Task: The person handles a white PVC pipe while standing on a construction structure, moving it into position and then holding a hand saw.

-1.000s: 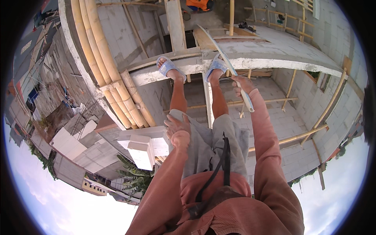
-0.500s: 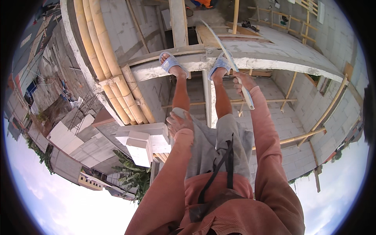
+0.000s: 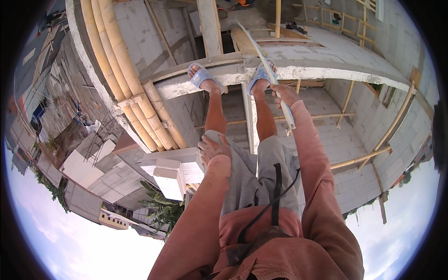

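Note:
A long, narrow, pale strip [image 3: 258,48] with bluish edges is gripped near its lower end by my right hand [image 3: 286,95]. The strip slants away up and to the left, passing over my right sandal [image 3: 261,77]; its exact kind cannot be made out. My left hand [image 3: 215,148] lies on the grey shorts [image 3: 242,175] at my left knee, fingers spread, holding nothing. Both feet, in blue sandals, are on a narrow concrete beam [image 3: 235,73].
Bundled bamboo poles [image 3: 119,56] run along the left wall. White blocks [image 3: 169,177] sit beside my left knee. Below the beam are deep drops between block walls [image 3: 345,123], crossed by bamboo poles [image 3: 361,158]. Part of another person [image 3: 242,3] in orange shows at the top.
My right hand and the strip have shifted slightly to the left. My left hand stays on the knee. The whole view has tilted a little.

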A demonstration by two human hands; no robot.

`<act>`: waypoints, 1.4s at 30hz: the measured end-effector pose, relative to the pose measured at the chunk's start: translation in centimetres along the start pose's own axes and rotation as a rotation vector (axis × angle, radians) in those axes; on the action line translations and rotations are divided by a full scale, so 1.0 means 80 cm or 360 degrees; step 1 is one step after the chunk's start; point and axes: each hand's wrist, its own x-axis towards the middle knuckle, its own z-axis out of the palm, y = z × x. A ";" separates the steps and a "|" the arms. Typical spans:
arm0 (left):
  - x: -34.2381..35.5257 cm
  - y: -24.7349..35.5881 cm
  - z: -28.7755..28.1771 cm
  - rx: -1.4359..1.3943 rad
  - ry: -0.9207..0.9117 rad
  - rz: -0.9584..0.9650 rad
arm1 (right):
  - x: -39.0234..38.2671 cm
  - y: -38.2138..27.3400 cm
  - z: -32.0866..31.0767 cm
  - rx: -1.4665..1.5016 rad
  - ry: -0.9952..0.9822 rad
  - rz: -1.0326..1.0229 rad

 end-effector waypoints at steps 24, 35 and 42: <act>-0.005 0.000 -0.003 0.0031 0.0061 0.0037 | -0.011 0.038 0.010 0.0297 -0.0116 0.0025; -0.008 0.002 -0.003 0.0009 0.0074 0.0045 | -0.016 0.032 0.014 0.0191 -0.0095 0.0023; -0.003 -0.003 0.003 0.0010 0.0121 0.0054 | -0.029 0.025 0.020 0.0117 -0.0038 -0.0021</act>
